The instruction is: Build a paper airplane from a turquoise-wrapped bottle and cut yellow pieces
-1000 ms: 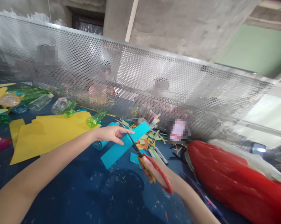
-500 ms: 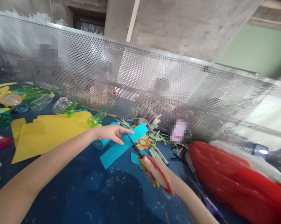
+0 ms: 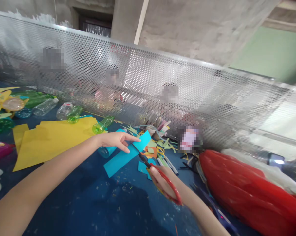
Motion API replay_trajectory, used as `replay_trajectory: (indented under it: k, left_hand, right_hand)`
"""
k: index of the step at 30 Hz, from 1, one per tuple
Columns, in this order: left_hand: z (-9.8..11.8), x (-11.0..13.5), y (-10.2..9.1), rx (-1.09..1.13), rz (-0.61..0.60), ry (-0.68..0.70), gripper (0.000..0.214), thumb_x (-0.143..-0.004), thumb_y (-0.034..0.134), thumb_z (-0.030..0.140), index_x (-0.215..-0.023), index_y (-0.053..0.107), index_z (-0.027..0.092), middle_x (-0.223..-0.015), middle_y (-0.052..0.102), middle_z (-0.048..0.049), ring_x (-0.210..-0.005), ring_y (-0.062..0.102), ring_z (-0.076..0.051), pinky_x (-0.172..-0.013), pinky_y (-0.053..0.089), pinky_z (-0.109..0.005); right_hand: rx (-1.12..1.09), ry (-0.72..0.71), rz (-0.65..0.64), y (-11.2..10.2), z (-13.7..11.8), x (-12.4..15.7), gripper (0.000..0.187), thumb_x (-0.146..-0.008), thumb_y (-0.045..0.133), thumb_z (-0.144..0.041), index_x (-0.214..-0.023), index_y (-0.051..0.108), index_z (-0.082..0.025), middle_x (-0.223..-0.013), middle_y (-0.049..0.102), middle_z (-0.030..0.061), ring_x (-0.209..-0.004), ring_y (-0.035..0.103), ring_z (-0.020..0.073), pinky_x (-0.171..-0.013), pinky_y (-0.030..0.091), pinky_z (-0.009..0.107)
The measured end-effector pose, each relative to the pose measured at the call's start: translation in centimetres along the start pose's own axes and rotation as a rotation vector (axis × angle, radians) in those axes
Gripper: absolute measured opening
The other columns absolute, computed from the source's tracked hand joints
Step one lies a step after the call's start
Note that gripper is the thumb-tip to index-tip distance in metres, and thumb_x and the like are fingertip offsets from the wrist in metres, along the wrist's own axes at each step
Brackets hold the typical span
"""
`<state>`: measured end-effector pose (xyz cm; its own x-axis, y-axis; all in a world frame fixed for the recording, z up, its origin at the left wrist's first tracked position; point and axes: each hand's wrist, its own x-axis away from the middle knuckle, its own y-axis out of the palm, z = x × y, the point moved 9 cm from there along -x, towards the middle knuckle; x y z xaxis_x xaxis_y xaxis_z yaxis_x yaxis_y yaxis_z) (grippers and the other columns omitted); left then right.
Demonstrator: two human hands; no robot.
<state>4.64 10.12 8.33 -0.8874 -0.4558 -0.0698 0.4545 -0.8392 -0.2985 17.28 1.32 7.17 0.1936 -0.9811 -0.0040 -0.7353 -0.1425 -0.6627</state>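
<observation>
Left grip spreads fingers at the edge of a blue paper strip over the counter, its pinch unclear. Right grip wraps red-handled scissors, blades at the strip, room separating it from a red plastic bag.

Lighting: moderate, uneven; brightest glare through right end of perforated screen. Before screen: soft dark shadow on blue tabletop; glossy highlights on red bag. Behind screen: people hazy, partly pixelated. Edges: wide-angle stretching.
</observation>
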Motion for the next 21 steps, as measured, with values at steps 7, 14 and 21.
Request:
replay_trajectory:
  k: [7,14,21]
  left_hand:
    - [-0.8,-0.1,-0.6,-0.017,0.036,-0.015,0.070,-0.067,0.071,0.017,-0.130,0.044,0.029,-0.143,0.036,-0.0031,-0.111,0.051,-0.021,-0.088,0.041,-0.033]
    - [-1.8,-0.3,-1.2,-0.033,0.087,-0.046,0.074,-0.065,0.071,0.016,-0.132,0.042,0.028,-0.143,0.035,-0.0046,-0.111,0.050,-0.021,-0.092,0.037,-0.034]
    - [-0.7,-0.4,1.9,-0.074,-0.072,-0.047,0.075,-0.066,0.070,0.019,-0.133,0.040,0.034,-0.135,0.044,-0.0026,-0.069,0.051,-0.009,-0.070,0.043,-0.026]
  right_hand:
    - [0.050,0.193,-0.112,-0.5,2.3,0.1,0.047,-0.072,0.050,-0.065,-0.054,0.048,-0.021,-0.041,0.042,-0.0039,-0.028,0.040,0.0098,-0.030,0.026,0.021]
    - [0.464,0.282,-0.053,-6.5,7.5,-1.2,0.040,-0.077,0.050,-0.056,-0.067,0.061,-0.019,-0.063,0.065,0.0063,-0.057,0.063,0.0220,-0.051,0.044,0.029]
    - [0.854,0.434,0.064,-10.1,13.3,-2.1,0.026,-0.079,0.051,-0.036,-0.079,0.070,-0.018,-0.078,0.070,0.0150,-0.081,0.066,0.0298,-0.071,0.046,0.037]
